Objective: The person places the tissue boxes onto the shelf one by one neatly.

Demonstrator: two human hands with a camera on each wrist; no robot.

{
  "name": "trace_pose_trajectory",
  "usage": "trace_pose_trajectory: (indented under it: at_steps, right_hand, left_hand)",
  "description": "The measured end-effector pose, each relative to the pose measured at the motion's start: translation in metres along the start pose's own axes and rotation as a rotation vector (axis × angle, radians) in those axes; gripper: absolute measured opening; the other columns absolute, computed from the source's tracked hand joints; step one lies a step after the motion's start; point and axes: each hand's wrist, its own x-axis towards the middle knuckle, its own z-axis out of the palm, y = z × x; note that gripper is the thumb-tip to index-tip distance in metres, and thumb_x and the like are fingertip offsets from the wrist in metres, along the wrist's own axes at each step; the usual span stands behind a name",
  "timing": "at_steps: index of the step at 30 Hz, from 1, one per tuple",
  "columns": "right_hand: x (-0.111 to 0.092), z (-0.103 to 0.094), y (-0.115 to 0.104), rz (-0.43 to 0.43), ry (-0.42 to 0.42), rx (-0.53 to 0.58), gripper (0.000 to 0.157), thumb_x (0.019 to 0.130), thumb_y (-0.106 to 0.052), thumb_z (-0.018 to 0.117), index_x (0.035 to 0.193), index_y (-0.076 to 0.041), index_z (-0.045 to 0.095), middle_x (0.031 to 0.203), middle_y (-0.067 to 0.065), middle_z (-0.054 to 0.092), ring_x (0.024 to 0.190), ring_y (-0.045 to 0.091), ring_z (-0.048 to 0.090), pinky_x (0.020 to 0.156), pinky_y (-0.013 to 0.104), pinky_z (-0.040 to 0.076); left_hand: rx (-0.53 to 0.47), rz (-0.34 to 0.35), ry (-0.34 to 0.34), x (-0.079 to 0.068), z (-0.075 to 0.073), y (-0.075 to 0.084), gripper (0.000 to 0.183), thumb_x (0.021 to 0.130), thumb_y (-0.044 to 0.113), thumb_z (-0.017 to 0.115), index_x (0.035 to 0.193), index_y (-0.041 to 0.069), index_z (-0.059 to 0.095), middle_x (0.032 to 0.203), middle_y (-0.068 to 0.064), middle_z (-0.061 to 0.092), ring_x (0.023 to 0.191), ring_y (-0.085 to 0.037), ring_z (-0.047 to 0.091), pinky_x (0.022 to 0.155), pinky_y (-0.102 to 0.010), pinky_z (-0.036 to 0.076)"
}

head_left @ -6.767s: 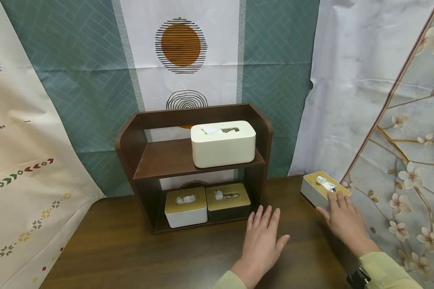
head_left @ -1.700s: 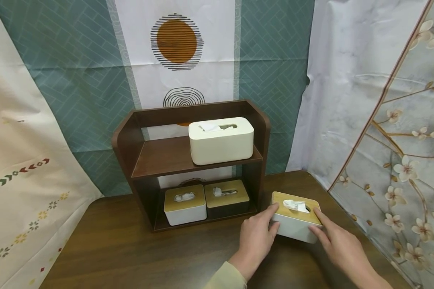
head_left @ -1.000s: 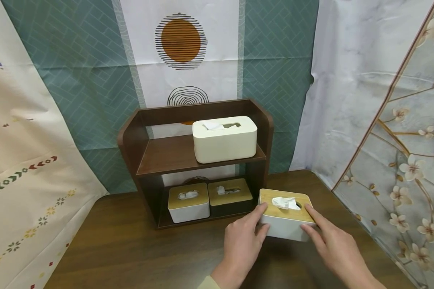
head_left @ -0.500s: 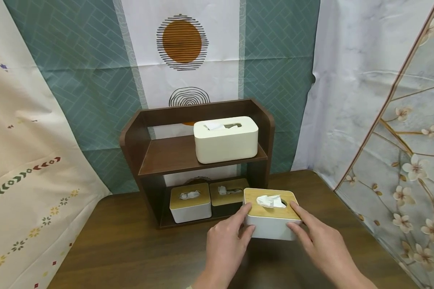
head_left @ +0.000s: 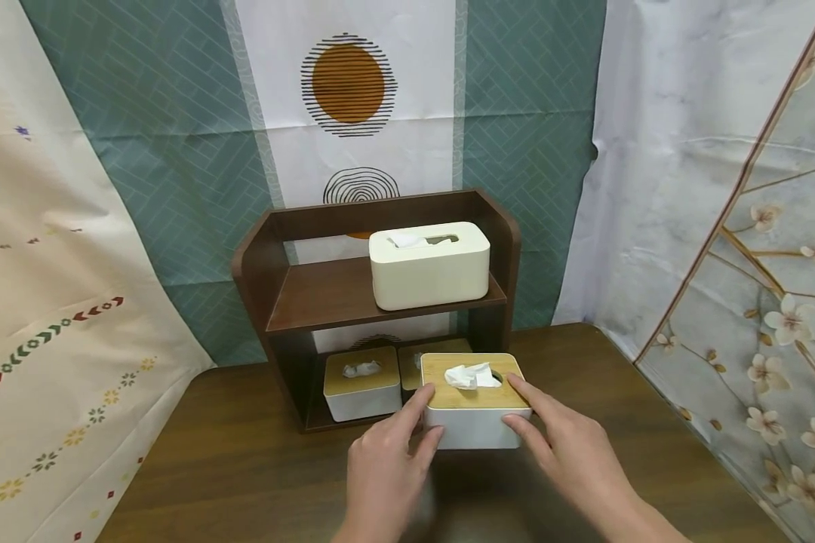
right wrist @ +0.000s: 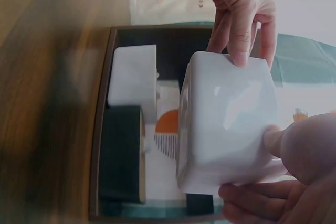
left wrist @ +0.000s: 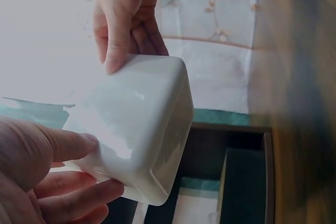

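Observation:
Between both hands a white tissue box (head_left: 477,428) with a wooden lid and a tissue poking out is held above the table, in front of the shelf's right part. My left hand (head_left: 385,469) grips its left end and my right hand (head_left: 573,456) its right end, thumbs on the near side. Both wrist views show the box's glossy white wall (left wrist: 131,114) (right wrist: 231,114) close up. Behind it, on the lower shelf, are a second white box with a wooden lid (head_left: 363,402) and a dark one (head_left: 455,347), partly hidden by the held box.
The brown two-tier shelf (head_left: 319,294) stands at the back of the wooden table (head_left: 231,467). A large cream tissue box (head_left: 431,279) sits on the right of its upper tier. Patterned cloths hang behind and at both sides.
Earlier the box lay at the far right by the right hand; both hands have since gripped it and carried it left, turning it to face the shelf more squarely. The boxes on the shelf stayed put.

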Motion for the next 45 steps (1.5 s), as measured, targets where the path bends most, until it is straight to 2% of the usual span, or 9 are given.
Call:
trace_pose_trajectory:
  at_steps: [9, 16, 19, 22, 25, 29, 36, 41, 45]
  right_hand:
    - [0.013, 0.010, -0.023, -0.110, 0.057, 0.039, 0.061, 0.096, -0.026, 0.089, 0.152, -0.018, 0.068, 0.137, 0.008, 0.076, 0.112, 0.027, 0.079, 0.083, 0.050, 0.065]
    - [0.027, 0.017, -0.042, -0.142, 0.053, 0.083, 0.060, 0.096, -0.029, 0.089, 0.151, -0.021, 0.068, 0.136, 0.002, 0.077, 0.110, 0.019, 0.079, 0.082, 0.044, 0.064]
    - [0.034, 0.020, -0.051, -0.165, 0.058, 0.103, 0.060, 0.095, -0.029, 0.090, 0.150, -0.021, 0.068, 0.130, 0.001, 0.079, 0.099, 0.012, 0.077, 0.078, 0.038, 0.063]
    - [0.041, 0.024, -0.059, -0.187, 0.057, 0.123, 0.059, 0.095, -0.030, 0.090, 0.149, -0.021, 0.068, 0.124, -0.001, 0.081, 0.085, 0.008, 0.069, 0.073, 0.033, 0.060]
    - [0.047, 0.027, -0.067, -0.209, 0.052, 0.136, 0.056, 0.097, -0.032, 0.088, 0.148, -0.020, 0.067, 0.125, -0.001, 0.080, 0.086, 0.008, 0.070, 0.074, 0.033, 0.060]
    - [0.056, 0.028, -0.078, -0.243, 0.055, 0.156, 0.056, 0.098, -0.033, 0.087, 0.147, -0.018, 0.067, 0.129, 0.001, 0.079, 0.098, 0.012, 0.077, 0.078, 0.037, 0.063]
    - [0.072, 0.029, -0.096, -0.254, 0.064, 0.179, 0.050, 0.097, -0.033, 0.088, 0.139, -0.017, 0.064, 0.122, 0.001, 0.080, 0.099, 0.013, 0.077, 0.079, 0.039, 0.063]
    - [0.085, 0.032, -0.108, -0.264, 0.068, 0.194, 0.049, 0.098, -0.033, 0.087, 0.135, -0.015, 0.060, 0.108, 0.000, 0.078, 0.083, 0.013, 0.070, 0.071, 0.035, 0.058]
    - [0.097, 0.039, -0.116, -0.306, 0.121, 0.203, 0.047, 0.099, -0.035, 0.086, 0.134, -0.015, 0.062, 0.097, -0.002, 0.078, 0.071, 0.011, 0.063, 0.063, 0.032, 0.053]
  left_hand:
    - [0.064, 0.017, 0.082, -0.002, -0.028, -0.015, 0.067, 0.078, 0.018, 0.103, 0.139, 0.024, 0.077, 0.090, 0.004, 0.083, 0.075, -0.015, 0.076, 0.057, -0.039, 0.057]
    - [0.092, 0.017, 0.144, -0.003, -0.049, -0.026, 0.069, 0.076, 0.016, 0.104, 0.139, 0.026, 0.077, 0.088, 0.005, 0.083, 0.073, -0.016, 0.076, 0.055, -0.039, 0.055]
    - [0.107, -0.001, 0.156, -0.002, -0.059, -0.030, 0.072, 0.075, 0.015, 0.104, 0.141, 0.027, 0.076, 0.089, 0.004, 0.084, 0.075, -0.017, 0.077, 0.056, -0.041, 0.056]
    - [0.122, -0.019, 0.165, -0.002, -0.069, -0.034, 0.073, 0.076, 0.015, 0.104, 0.142, 0.027, 0.076, 0.090, 0.002, 0.084, 0.075, -0.020, 0.078, 0.056, -0.041, 0.056]
    - [0.135, -0.039, 0.180, -0.002, -0.078, -0.036, 0.074, 0.076, 0.015, 0.104, 0.143, 0.026, 0.076, 0.091, 0.001, 0.084, 0.074, -0.022, 0.077, 0.055, -0.041, 0.055]
    - [0.143, -0.056, 0.209, -0.001, -0.089, -0.039, 0.074, 0.076, 0.014, 0.104, 0.144, 0.025, 0.075, 0.091, 0.000, 0.084, 0.076, -0.021, 0.078, 0.055, -0.041, 0.054]
    - [0.145, -0.008, 0.288, 0.007, -0.104, -0.047, 0.073, 0.077, 0.011, 0.102, 0.144, 0.023, 0.076, 0.091, -0.003, 0.084, 0.073, -0.024, 0.077, 0.050, -0.041, 0.049]
    - [0.150, -0.001, 0.330, 0.013, -0.113, -0.054, 0.070, 0.079, 0.010, 0.100, 0.143, 0.024, 0.076, 0.091, -0.004, 0.084, 0.066, -0.028, 0.073, 0.048, -0.042, 0.043]
    - [0.155, -0.036, 0.328, 0.019, -0.119, -0.060, 0.070, 0.081, 0.009, 0.099, 0.145, 0.022, 0.075, 0.091, -0.007, 0.084, 0.059, -0.027, 0.068, 0.048, -0.040, 0.040]
